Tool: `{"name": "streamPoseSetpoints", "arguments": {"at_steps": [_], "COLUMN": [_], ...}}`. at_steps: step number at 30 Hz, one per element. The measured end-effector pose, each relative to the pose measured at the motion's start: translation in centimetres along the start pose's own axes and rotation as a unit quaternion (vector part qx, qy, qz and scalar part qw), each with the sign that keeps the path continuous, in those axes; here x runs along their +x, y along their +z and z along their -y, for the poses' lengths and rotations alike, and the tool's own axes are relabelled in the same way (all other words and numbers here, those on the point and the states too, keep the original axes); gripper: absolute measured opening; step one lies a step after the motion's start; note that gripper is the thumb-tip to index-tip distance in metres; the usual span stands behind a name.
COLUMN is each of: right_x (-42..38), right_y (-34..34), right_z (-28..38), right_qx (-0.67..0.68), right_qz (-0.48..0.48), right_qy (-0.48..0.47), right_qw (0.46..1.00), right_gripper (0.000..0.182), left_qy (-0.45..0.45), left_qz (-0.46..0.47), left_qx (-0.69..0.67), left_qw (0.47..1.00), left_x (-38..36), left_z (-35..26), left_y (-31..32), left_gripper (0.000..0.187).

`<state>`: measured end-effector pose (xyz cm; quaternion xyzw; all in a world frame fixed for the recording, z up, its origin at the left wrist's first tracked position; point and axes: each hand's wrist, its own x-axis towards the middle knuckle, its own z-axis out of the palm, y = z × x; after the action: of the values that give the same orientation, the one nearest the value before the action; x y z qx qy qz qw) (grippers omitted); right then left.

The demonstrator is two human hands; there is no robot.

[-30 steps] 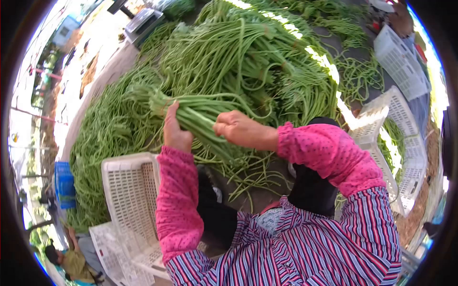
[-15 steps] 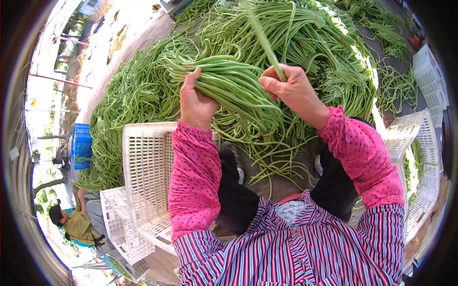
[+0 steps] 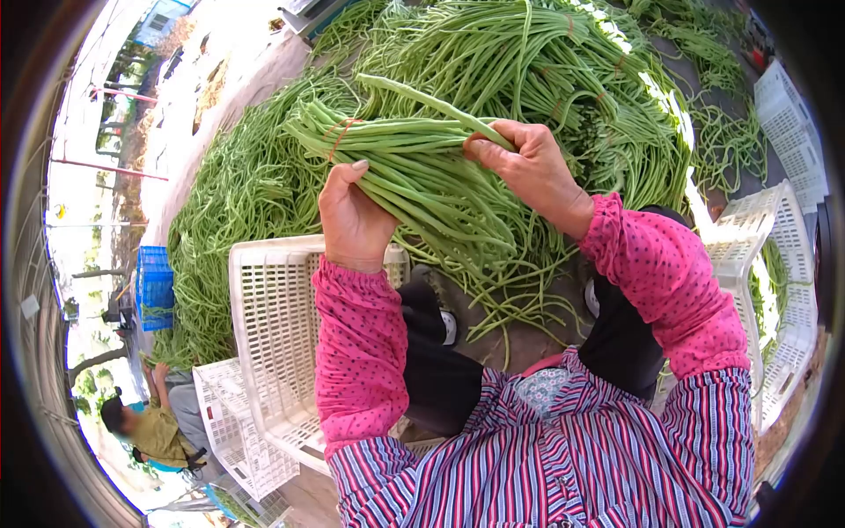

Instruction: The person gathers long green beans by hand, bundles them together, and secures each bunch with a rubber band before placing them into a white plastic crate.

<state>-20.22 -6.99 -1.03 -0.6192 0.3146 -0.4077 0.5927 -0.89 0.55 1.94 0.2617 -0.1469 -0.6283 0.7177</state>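
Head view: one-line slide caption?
Left hand grips a red-banded bundle of long green beans; right hand holds another long green bean beside it.

Bean pile [image 3: 246, 189] lies ahead, crates [image 3: 275, 308] either side.

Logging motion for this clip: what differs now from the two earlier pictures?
The right hand, low against the bundle at first, then rose off it with a single bean pointing up. Now that bean has swung down, its free end leftward above the bundle. No release shows. The left hand kept its hold on the bundle.
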Motion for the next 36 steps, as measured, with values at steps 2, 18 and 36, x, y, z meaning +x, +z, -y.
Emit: {"name": "streamPoseSetpoints", "arguments": {"at_steps": [2, 18, 36], "right_x": [0.0, 1.5, -0.6], "right_y": [-0.5, -1.9, 0.8], "right_z": [0.0, 1.0, -0.5], "right_qx": [0.012, 0.034, 0.038], "right_qz": [0.050, -0.109, 0.181], "right_qy": [0.027, 0.020, 0.069], "right_qw": [0.998, 0.993, 0.980], "right_gripper": [0.018, 0.019, 0.027], "left_qy": [0.007, -0.012, -0.037], "left_qz": [-0.014, -0.050, -0.085], "left_qx": [0.006, 0.017, 0.036], "left_qw": [1.000, 0.999, 0.995], "left_x": [0.2, 0.9, 1.0], "left_z": [0.2, 1.0, 1.8], "left_y": [-0.1, -0.2, 0.2], "left_gripper": [0.039, 0.043, 0.021]}}
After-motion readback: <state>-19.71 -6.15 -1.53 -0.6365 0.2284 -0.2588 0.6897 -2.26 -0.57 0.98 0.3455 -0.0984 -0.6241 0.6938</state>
